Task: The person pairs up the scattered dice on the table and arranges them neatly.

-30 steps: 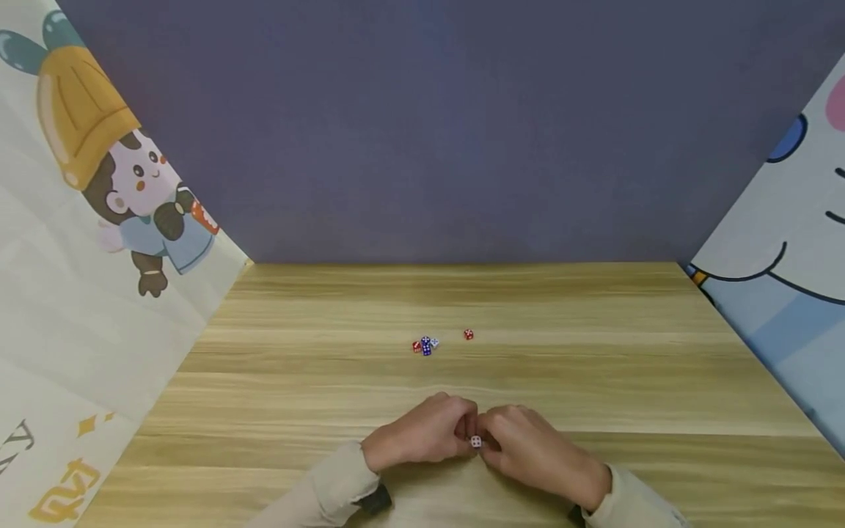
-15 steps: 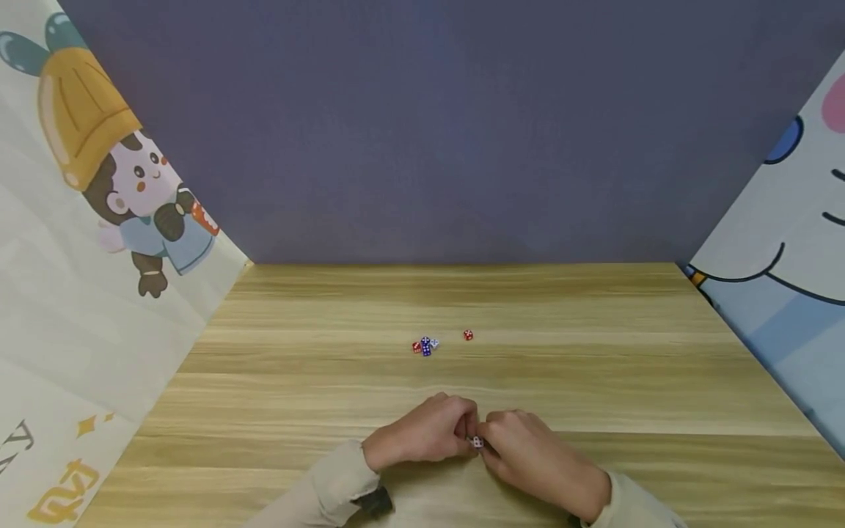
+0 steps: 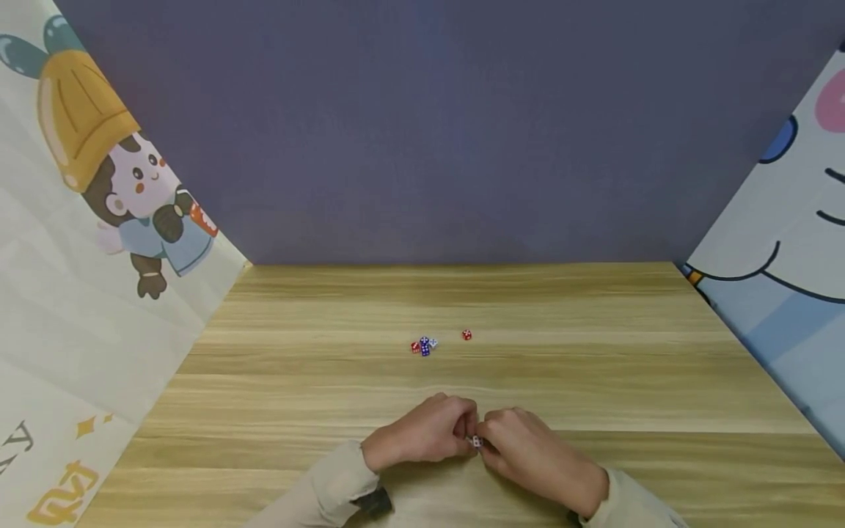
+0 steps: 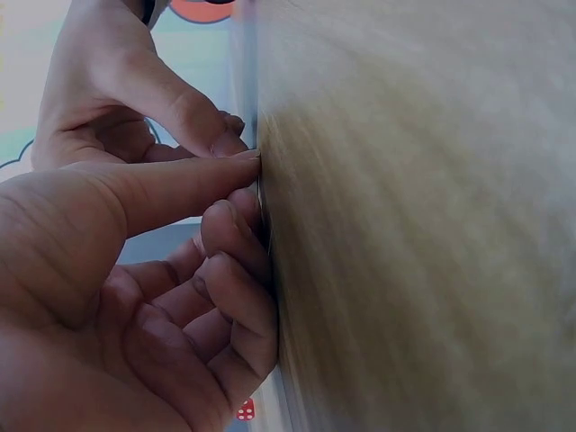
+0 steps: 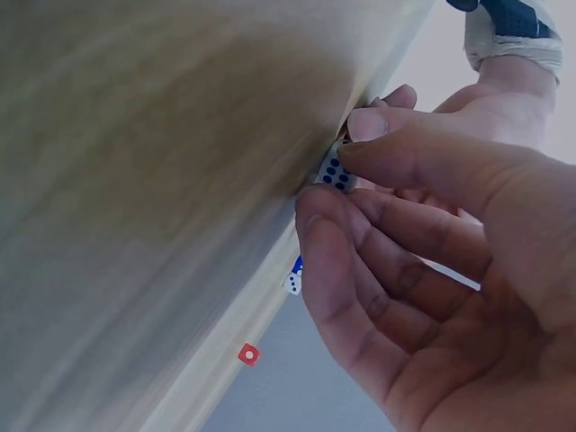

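Low in the head view, both hands meet over a small white die [image 3: 477,441] with dark pips. My left hand [image 3: 425,433] has curled fingers, with thumb and forefinger tips pinched at the die's left side. From the other side my right hand [image 3: 531,455] pinches it between thumb and forefinger. The right wrist view shows blue pips on the white die [image 5: 336,171] close to the tabletop; whether a second die sits against it I cannot tell. In the left wrist view the fingers hide the die, and the left thumb [image 4: 189,184] reaches the table surface.
Farther back on the wooden table [image 3: 317,396] lie a red die [image 3: 415,347], two blue dice, one a blue die [image 3: 425,351], and a white die [image 3: 433,343], bunched together. Another red die [image 3: 466,335] lies apart to their right. A dark panel [image 3: 462,132] stands behind.
The die between the hands has turned slightly, and its four-pip face is no longer squarely in view. My right hand has shifted a little; the left hand and the other dice stay put.
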`<state>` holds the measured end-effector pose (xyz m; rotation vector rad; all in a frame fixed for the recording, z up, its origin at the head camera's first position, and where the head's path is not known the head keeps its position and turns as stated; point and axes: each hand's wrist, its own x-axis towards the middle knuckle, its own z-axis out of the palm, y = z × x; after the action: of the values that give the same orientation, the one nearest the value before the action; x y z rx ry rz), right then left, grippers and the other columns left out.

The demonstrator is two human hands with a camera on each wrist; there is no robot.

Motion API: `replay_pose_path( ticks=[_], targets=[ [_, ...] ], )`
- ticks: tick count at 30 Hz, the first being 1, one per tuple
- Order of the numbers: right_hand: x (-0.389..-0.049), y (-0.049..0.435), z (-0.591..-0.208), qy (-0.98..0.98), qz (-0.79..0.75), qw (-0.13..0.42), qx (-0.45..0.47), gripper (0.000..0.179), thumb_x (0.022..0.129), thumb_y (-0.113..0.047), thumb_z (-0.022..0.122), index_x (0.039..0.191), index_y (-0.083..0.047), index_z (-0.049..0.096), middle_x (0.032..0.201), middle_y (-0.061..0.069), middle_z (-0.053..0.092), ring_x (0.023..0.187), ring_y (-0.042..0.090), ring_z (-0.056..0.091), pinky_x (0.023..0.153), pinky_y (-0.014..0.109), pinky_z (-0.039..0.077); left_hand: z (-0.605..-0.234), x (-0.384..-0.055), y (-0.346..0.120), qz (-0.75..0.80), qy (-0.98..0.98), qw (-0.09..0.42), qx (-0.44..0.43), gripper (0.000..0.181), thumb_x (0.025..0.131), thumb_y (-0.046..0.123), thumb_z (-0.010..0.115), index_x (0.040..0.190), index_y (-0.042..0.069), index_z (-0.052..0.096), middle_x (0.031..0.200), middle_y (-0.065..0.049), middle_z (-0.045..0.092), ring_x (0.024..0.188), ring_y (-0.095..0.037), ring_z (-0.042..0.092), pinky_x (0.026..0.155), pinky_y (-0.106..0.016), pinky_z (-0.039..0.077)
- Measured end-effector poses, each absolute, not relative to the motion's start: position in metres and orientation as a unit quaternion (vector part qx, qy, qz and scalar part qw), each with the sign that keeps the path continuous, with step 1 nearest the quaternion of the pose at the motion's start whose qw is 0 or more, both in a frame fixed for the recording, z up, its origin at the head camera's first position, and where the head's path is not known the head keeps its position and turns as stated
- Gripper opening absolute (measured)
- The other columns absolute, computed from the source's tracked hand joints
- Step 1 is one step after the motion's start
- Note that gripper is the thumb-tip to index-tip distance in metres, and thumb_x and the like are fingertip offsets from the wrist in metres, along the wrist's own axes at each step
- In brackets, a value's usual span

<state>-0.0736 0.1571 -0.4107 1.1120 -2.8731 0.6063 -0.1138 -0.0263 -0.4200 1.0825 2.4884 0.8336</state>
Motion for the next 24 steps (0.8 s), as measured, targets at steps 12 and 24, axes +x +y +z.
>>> replay_pose_path(
  ticks=[12,24],
  targets=[
    [-0.074,0.158,-0.411,-0.912,0.185,0.029,0.365,0.027,0.075,0.000,0.071,0.067,-0.019,0.054,0.061,-0.016,0.039,0.054,-0.002,0.032,0.047,0.016,0.031,-0.420,-0.118,-0.027,0.287,0.864,0.163,0.380,0.017,0.080,0.012,0.079,0.086,0.015,0.063,0.063,0.014,0.052,0.053,0.002,0.047,0.052,-0.014,0.041],
    [-0.075,0.159,-0.413,-0.916,0.184,0.022,0.357,0.025,0.077,-0.003,0.073,0.066,-0.018,0.056,0.060,-0.016,0.043,0.053,-0.003,0.034,0.047,0.018,0.034,-0.407,-0.127,-0.038,0.326,0.841,0.205,0.381,0.014,0.086,0.013,0.077,0.095,0.010,0.067,0.070,0.011,0.059,0.059,0.001,0.053,0.057,-0.016,0.047]
  ],
)
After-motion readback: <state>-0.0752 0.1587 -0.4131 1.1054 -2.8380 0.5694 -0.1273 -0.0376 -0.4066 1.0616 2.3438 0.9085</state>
